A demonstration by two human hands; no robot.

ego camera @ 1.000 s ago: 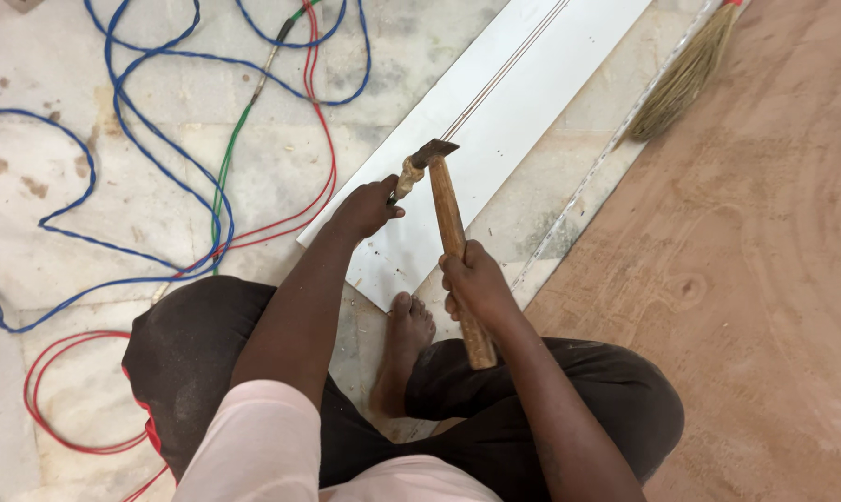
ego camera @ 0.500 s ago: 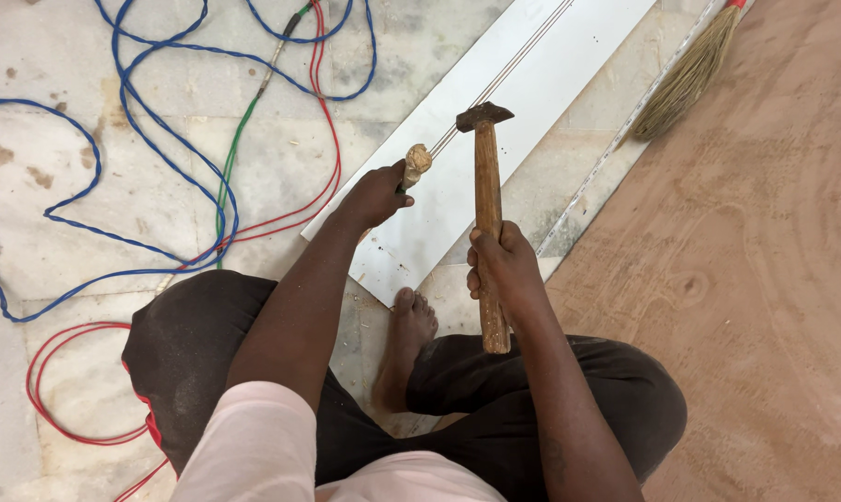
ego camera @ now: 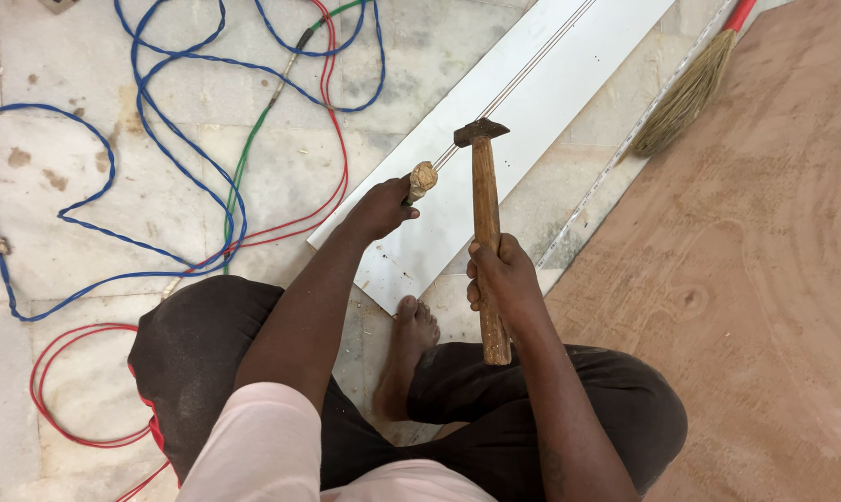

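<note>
The right hand (ego camera: pixel 502 271) had lifted the hammer (ego camera: pixel 484 214) upright — grip clenched; the left hand (ego camera: pixel 381 209) still gripped the chisel (ego camera: pixel 420 179) on the white panel (ego camera: pixel 551 102).

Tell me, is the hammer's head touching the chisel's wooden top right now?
No, the hammer in the right hand is raised, its head clear of the chisel.

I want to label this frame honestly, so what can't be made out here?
- Chisel blade, head view: hidden under the left hand; only its wooden butt shows.
- Hammer grip: covered by the right hand.
- Broom: handle cut off by the top edge.
- White panel: far end runs out of frame.
</note>
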